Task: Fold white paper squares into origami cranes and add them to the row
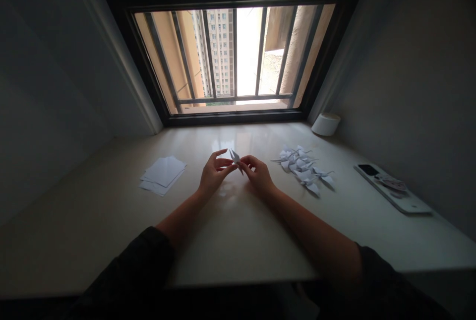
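Between my two hands, above the middle of the white sill [238, 240], is a small folded piece of white paper [235, 157] with narrow pointed ends. My left hand [214, 171] pinches its left side between thumb and fingers, with the index finger raised. On the other side, my right hand [256, 172] grips the paper with thumb and curled fingers. To the right lies a pile of folded white paper cranes [300, 165]. A loose stack of square white paper sheets [163, 173] rests left of my left hand.
A phone [394, 188] lies face down on the right by the wall, something attached to its back. At the back right corner stands a white round container [326, 124]. A dark-framed window [235, 120] with bars closes off the far side.
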Demonstrator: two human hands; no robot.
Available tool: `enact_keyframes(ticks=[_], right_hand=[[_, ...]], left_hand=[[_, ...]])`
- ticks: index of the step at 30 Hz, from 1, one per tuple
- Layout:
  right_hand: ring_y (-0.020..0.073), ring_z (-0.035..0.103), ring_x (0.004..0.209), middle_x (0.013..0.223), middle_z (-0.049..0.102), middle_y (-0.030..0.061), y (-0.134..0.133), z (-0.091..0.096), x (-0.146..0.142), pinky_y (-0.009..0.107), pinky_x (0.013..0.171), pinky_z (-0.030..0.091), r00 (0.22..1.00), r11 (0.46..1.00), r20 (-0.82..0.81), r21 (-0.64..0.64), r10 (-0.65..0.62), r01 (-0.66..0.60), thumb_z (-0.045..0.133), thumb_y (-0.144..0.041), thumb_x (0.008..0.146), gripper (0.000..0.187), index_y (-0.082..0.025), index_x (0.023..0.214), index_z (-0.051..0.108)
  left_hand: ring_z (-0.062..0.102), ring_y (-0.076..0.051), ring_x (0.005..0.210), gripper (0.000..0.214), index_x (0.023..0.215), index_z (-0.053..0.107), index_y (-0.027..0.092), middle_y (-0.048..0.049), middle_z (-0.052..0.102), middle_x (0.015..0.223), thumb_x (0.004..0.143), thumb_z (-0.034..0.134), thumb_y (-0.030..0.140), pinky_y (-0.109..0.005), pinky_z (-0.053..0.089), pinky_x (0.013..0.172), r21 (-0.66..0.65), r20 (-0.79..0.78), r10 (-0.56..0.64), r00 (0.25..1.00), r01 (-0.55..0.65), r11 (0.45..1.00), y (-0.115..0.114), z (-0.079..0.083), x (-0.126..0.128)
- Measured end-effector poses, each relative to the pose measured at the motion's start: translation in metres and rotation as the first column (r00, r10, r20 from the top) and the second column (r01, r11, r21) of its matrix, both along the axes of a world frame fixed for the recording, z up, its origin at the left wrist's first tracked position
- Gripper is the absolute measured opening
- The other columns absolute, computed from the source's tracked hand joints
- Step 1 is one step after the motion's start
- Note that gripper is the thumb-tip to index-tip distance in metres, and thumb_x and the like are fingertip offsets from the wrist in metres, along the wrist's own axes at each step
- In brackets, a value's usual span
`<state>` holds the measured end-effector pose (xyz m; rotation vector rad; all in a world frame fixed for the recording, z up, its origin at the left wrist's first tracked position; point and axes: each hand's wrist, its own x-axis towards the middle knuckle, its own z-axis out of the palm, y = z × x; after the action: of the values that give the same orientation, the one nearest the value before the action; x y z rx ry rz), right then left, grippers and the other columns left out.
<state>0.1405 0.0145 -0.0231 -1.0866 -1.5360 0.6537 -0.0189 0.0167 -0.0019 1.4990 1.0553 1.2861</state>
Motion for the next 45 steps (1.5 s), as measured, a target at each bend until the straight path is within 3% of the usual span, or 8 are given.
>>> enact_keyframes(ticks=[5, 11, 19, 32, 38, 40, 43, 45], right_hand=[[0.0203, 0.065, 0.074, 0.075, 0.069, 0.0027, 0.004, -0.005, -0.002, 0.034, 0.073, 0.049, 0.953, 0.98, -0.287, -0.14, 0.096, -0.141, 0.065, -0.044, 0.073, 0.027, -0.021, 0.085, 0.058], [0.02, 0.066, 0.079, 0.083, 0.07, 0.0034, 0.004, -0.005, -0.005, 0.037, 0.08, 0.049, 0.855, 0.941, -0.457, -0.096, 0.247, -0.323, 0.07, -0.041, 0.07, 0.031, -0.022, 0.091, 0.059], [0.0196, 0.065, 0.076, 0.08, 0.069, 0.0029, 0.003, -0.004, -0.006, 0.038, 0.079, 0.05, 0.844, 0.937, -0.467, -0.083, 0.264, -0.34, 0.071, -0.044, 0.067, 0.032, -0.022, 0.087, 0.06], [0.0196, 0.064, 0.077, 0.083, 0.067, 0.0035, 0.006, -0.013, -0.005, 0.037, 0.076, 0.051, 0.887, 0.953, -0.385, -0.057, 0.255, -0.299, 0.068, -0.044, 0.071, 0.028, -0.022, 0.087, 0.059], [0.0208, 0.065, 0.077, 0.084, 0.067, 0.0038, 0.004, -0.01, -0.005, 0.038, 0.074, 0.052, 0.911, 0.959, -0.339, -0.074, 0.233, -0.273, 0.067, -0.042, 0.072, 0.026, -0.023, 0.089, 0.062], [0.0217, 0.065, 0.08, 0.084, 0.068, 0.0042, 0.003, -0.007, -0.005, 0.037, 0.075, 0.052, 0.919, 0.96, -0.318, -0.075, 0.234, -0.271, 0.068, -0.041, 0.072, 0.026, -0.022, 0.089, 0.063], [0.0228, 0.065, 0.082, 0.085, 0.069, 0.0051, 0.002, -0.005, -0.005, 0.036, 0.075, 0.051, 0.94, 0.965, -0.266, -0.096, 0.213, -0.245, 0.069, -0.043, 0.071, 0.027, -0.021, 0.085, 0.064], [0.0229, 0.066, 0.081, 0.083, 0.07, 0.0054, 0.002, -0.005, -0.004, 0.035, 0.074, 0.05, 0.954, 0.968, -0.233, -0.119, 0.188, -0.22, 0.068, -0.045, 0.071, 0.028, -0.02, 0.083, 0.065]], left_hand=[[0.066, -0.021, 0.085, 0.043, 0.098, 0.058, 0.019, -0.0078, 0.07, 0.089, 0.063, 0.075, 0.038, -0.036, 0.05, 0.077, 0.034, -0.049, 0.015, 0.999, -0.014, 0.999, -0.003, -0.001, 0.002], [0.065, -0.019, 0.085, 0.024, 0.084, 0.066, 0.021, -0.0034, 0.07, 0.086, 0.072, 0.067, 0.042, -0.033, 0.049, 0.079, 0.256, -0.214, 0.155, 0.965, -0.098, 0.962, -0.01, 0.007, 0.002], [0.065, -0.019, 0.082, 0.02, 0.083, 0.069, 0.023, -0.0014, 0.071, 0.083, 0.076, 0.064, 0.041, -0.03, 0.048, 0.077, 0.364, -0.311, 0.248, 0.917, -0.126, 0.923, -0.016, 0.012, 0.003], [0.065, -0.019, 0.083, 0.016, 0.079, 0.069, 0.022, -0.003, 0.07, 0.084, 0.073, 0.067, 0.036, -0.031, 0.048, 0.079, 0.379, -0.233, 0.175, 0.957, -0.077, 0.922, -0.012, 0.009, 0.002], [0.063, -0.018, 0.08, 0.016, 0.078, 0.068, 0.02, -0.0033, 0.068, 0.08, 0.074, 0.066, 0.035, -0.031, 0.046, 0.078, 0.321, -0.198, 0.176, 0.964, -0.105, 0.941, -0.01, 0.005, 0.003], [0.063, -0.017, 0.079, 0.019, 0.086, 0.068, 0.021, -0.0027, 0.068, 0.08, 0.074, 0.066, 0.035, -0.032, 0.045, 0.081, 0.268, -0.172, 0.167, 0.971, -0.117, 0.956, -0.009, 0.003, 0.004], [0.063, -0.017, 0.078, 0.038, 0.107, 0.064, 0.021, -0.002, 0.068, 0.076, 0.071, 0.069, 0.034, -0.034, 0.045, 0.083, 0.128, -0.081, 0.091, 0.993, -0.08, 0.989, -0.005, -0.001, 0.004], [0.064, -0.019, 0.078, 0.043, 0.108, 0.065, 0.018, -0.0038, 0.069, 0.077, 0.069, 0.07, 0.035, -0.035, 0.046, 0.083, -0.009, 0.017, -0.001, 1.0, 0.001, 1.0, -0.002, -0.003, 0.004]])
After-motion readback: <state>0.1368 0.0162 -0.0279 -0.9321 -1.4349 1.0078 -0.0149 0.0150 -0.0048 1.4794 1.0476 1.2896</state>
